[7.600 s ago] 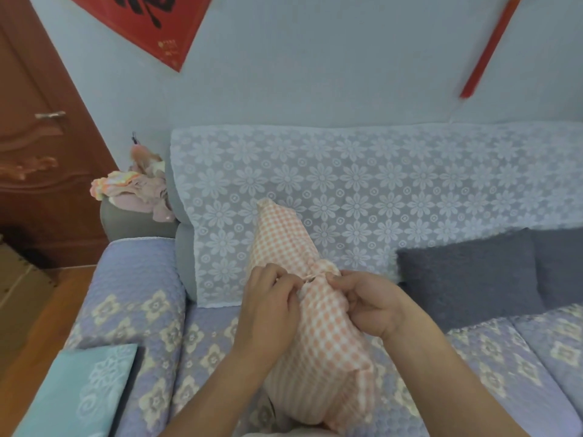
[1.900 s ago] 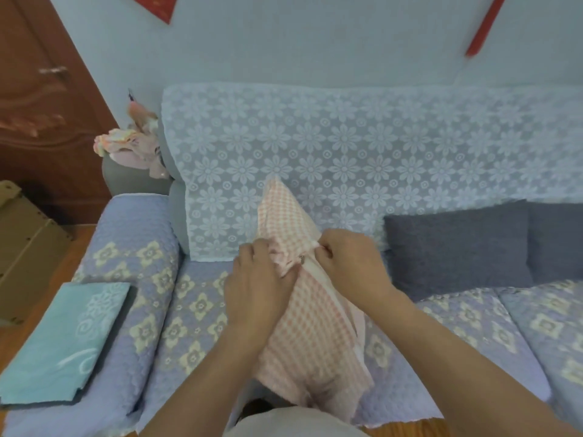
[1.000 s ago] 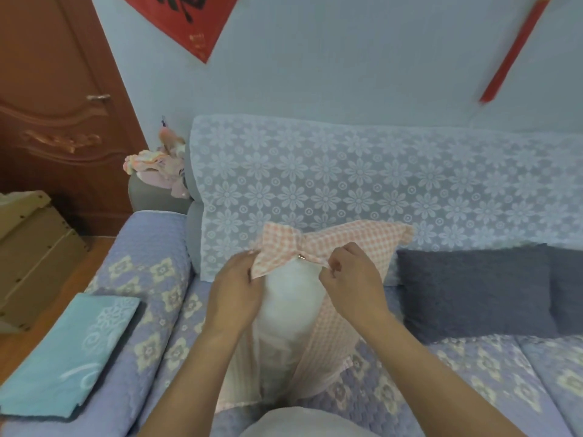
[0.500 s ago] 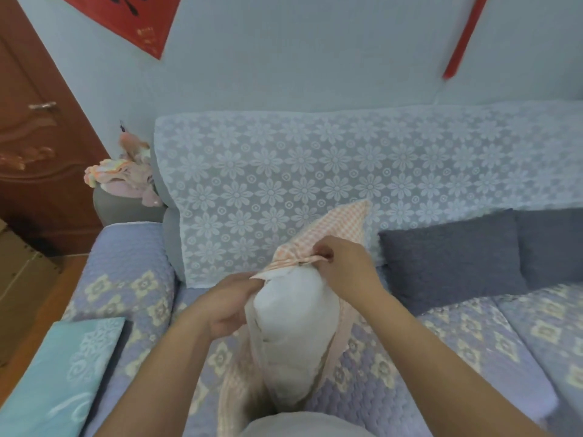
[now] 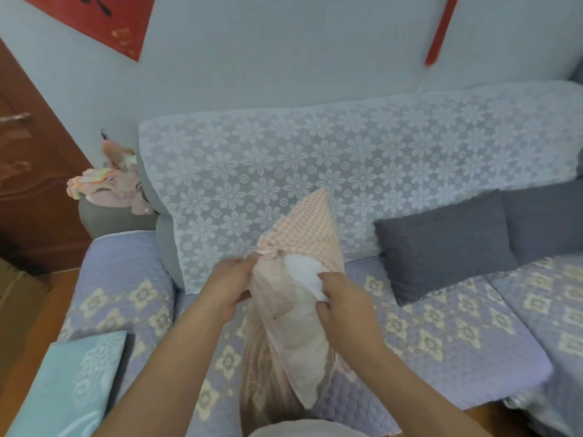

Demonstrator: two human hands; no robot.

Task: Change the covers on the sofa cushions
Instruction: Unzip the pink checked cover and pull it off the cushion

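Wall ahead of me: red paper hanging (image 5: 94, 20), red strip (image 5: 438, 29).
Door, my left: brown wood (image 5: 28, 171).
Armrest top: pile of pink clothes (image 5: 107, 187).
Floor, lower left: cardboard box (image 5: 15, 298).

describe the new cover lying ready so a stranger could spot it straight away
Start at the sofa with its purple quilted seat and go to its left armrest. On the armrest's near end lies the folded cover, flat and untouched. It alone is pale teal with a white swirl pattern.
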